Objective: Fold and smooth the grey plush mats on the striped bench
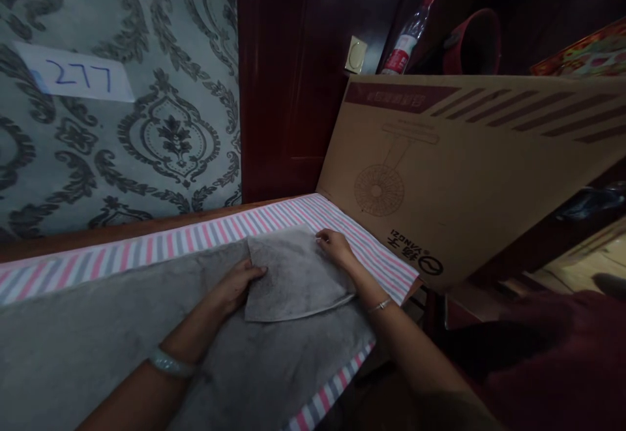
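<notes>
L hand (239, 282) is pinching folded grey cloth (296, 281) at L edge. R hand (336, 247) is touching far corner, grip unclear.

My cloth (293, 284) is grey; my sheet (368, 252) has pink, grey and white stripes; the box (469, 183) is brown.
</notes>
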A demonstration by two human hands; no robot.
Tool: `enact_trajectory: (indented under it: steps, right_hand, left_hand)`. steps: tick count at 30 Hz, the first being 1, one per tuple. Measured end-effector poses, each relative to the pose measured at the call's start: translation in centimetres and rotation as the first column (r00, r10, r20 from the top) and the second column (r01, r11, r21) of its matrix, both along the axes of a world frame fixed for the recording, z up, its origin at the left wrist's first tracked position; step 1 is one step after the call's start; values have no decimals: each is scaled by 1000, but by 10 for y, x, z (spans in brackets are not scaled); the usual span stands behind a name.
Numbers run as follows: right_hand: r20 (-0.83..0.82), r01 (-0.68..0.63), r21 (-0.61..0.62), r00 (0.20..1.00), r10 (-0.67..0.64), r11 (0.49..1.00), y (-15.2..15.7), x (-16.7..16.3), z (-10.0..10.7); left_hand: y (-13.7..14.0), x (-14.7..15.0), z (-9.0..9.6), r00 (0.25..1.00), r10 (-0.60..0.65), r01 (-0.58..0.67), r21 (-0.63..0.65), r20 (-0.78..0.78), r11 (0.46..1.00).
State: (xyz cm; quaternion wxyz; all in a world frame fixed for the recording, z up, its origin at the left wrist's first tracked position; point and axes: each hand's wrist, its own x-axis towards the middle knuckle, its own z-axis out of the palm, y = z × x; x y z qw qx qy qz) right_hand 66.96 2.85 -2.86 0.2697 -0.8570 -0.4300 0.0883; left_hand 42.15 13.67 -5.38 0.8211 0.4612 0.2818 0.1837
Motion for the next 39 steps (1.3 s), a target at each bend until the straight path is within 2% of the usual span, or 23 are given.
enact_trajectory:
  steps: [5, 9, 18, 22, 27, 31, 34, 37, 39]
  right_hand:
    - [15, 126, -109, 992, -125, 986, 35, 9, -5]
    - [-23, 167, -170, 985, -173, 971, 52, 14, -7]
    - [-39, 218, -166, 973, -228, 962, 67, 23, -11]
    - [-23, 203, -143, 978, -209, 969, 68, 21, -7]
    - [73, 217, -87, 975, -211, 972, 68, 23, -3]
    - [104, 211, -124, 975, -198, 970, 69, 22, -9]
    - [105, 186, -134, 979, -173, 973, 68, 17, -5]
    - [103, 105, -98, 990, -95, 990, 55, 5, 10]
    - [93, -7, -68, 996, 14, 998, 35, -9, 21]
  left_hand:
    - [0, 2, -1, 998, -5, 7, -26, 55, 1000]
    - [0, 2, 0, 999, -1, 2, -27, 46, 1000]
    - [-2, 2, 3, 998, 3, -2, -29, 56, 1000]
    - [-2, 1, 3, 998, 5, -4, -23, 55, 1000]
    - [-1, 1, 0, 997, -20, 22, -28, 76, 999]
    - [0, 0, -1, 996, -20, 22, -20, 85, 1000]
    - [1, 0, -1, 995, -33, 36, -26, 89, 999]
    - [2, 1, -1, 996, -32, 34, -24, 78, 999]
    - [3, 2, -2, 997, -25, 28, -27, 78, 999]
